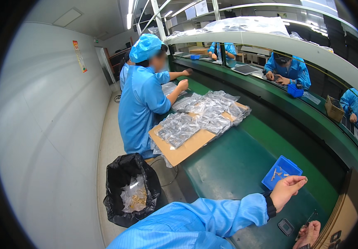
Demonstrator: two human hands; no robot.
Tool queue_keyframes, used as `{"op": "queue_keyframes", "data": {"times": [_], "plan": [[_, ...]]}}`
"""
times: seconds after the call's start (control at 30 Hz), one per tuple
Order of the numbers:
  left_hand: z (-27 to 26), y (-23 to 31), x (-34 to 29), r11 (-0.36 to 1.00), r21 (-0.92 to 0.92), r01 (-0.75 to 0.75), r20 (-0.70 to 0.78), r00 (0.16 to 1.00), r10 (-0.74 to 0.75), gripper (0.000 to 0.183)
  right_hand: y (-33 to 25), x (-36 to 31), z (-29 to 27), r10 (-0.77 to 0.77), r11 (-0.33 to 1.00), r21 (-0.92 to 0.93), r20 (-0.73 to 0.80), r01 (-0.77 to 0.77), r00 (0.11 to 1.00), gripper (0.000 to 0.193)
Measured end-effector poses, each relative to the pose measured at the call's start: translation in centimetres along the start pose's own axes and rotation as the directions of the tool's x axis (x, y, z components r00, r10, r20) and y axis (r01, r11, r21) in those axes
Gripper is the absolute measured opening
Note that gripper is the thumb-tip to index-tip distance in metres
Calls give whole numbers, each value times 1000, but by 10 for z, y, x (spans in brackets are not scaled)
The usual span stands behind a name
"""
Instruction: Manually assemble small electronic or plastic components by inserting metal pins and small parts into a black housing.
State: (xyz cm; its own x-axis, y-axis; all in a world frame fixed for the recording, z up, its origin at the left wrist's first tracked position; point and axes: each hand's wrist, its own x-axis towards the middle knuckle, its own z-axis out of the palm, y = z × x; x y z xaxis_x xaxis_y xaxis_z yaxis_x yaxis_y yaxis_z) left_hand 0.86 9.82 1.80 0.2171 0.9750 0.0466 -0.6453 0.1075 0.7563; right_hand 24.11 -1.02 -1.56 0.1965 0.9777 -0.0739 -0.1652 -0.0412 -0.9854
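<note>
My left hand (287, 191), in a blue sleeve with a black band at the wrist, is raised beside a small blue bin (296, 169). Its thumb and fingertips are pinched together; whatever they hold is too small to make out. Several small tan pieces (275, 173) lie in the bin. Low at the right edge, my right hand (310, 233) has its fingers closed on a thin, dark strip-like piece (313, 215), whose kind I cannot tell. A small dark rectangular device (286, 227) rests on the green bench between my hands.
Flat cardboard (187, 150) bears a pile of clear plastic bags (206, 114) farther up the bench (224, 162). A co-worker in blue (141, 99) sits beside it. Left stands a black-lined waste bin (114, 186). Brown cardboard (344, 211) borders my right side. Other people work beyond the divider.
</note>
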Motion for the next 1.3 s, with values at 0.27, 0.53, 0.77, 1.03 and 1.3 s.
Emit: {"op": "queue_keyframes", "data": {"times": [0.27,0.53,0.77,1.03,1.3], "plan": [[2,2,-1,1000,-14,-3,-10,1000,3,16,1,1,-3,-1,1000,2,25,1,1000,18],[0,-1,2,1000,-9,-25,14,1000,25,18,1,2,-4,7,1000,-4,49,-7,999,19],[1,0,1,1000,-5,-8,9,1000,8,29,2,2,-3,1,1000,21,41,-2,999,20],[3,3,-1,998,-58,18,-46,999,-20,31,5,4,-6,-2,1000,21,39,1,999,19],[-1,-2,1,1000,11,5,-3,1000,-5,21,4,3,-5,-11,1000,-1,39,11,999,19]]}}
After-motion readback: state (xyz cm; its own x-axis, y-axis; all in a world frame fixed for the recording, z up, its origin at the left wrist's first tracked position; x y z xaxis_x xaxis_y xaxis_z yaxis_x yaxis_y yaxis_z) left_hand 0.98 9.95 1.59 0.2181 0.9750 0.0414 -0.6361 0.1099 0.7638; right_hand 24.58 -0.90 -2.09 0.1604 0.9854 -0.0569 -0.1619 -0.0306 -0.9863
